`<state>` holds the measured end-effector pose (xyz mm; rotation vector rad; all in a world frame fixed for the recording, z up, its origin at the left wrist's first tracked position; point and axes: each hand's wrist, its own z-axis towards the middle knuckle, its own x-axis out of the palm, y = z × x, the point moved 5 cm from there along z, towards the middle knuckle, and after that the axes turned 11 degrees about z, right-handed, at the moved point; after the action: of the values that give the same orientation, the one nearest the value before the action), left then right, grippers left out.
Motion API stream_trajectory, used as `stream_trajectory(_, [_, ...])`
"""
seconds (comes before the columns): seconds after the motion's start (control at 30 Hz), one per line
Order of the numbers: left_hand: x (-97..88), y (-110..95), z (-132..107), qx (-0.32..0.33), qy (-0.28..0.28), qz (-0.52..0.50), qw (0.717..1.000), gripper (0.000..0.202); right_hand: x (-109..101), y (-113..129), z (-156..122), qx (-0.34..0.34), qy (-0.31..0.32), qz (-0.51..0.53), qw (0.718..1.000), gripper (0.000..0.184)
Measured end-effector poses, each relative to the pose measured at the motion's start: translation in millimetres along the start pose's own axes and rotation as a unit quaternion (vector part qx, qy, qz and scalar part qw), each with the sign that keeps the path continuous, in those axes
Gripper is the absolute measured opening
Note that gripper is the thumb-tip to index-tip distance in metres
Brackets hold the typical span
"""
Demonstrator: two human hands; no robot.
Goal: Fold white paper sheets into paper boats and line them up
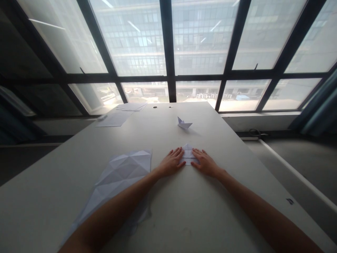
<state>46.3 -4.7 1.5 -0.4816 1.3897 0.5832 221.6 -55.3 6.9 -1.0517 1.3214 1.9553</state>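
A small folded sheet of white paper point(187, 153) lies flat on the white table, its top coming to a point and creases running across it. My left hand point(171, 162) rests on its left side, fingers stretched out flat. On the right side, my right hand point(204, 163) presses down in the same way, fingers extended. Both hands partly cover the paper's sides. Just beyond them stands a folded paper boat point(184, 124). To the left, a large creased sheet of paper point(126, 167) is spread out, partly hidden under my left forearm.
The white table point(168, 211) reaches toward large windows with dark frames point(168, 49). Several flat sheets of paper point(113, 118) lie at its far left corner, with a small whitish object point(102, 118) beside them. A small dark mark point(290, 201) shows near the right edge.
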Motion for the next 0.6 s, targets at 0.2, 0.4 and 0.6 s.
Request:
stream_trajectory(0.2, [-0.9,1.7,-0.3,-0.007,-0.023,-0.02,1.0,0.064,-4.8,1.9,1.9,-0.01,-0.042,0.009,0.999,0.058])
stream_trajectory(0.4, [-10.1,1.4,2.3,-0.019,-0.074,-0.046,0.996,0.058,-11.3,8.9,1.5,-0.006,-0.079,0.009,0.997,0.048])
stream_trajectory(0.6, [-23.9,4.1,1.8,-0.045,-0.119,-0.053,0.99,0.03,-15.6,14.6,-0.6,-0.004,-0.111,-0.016,0.994,0.022])
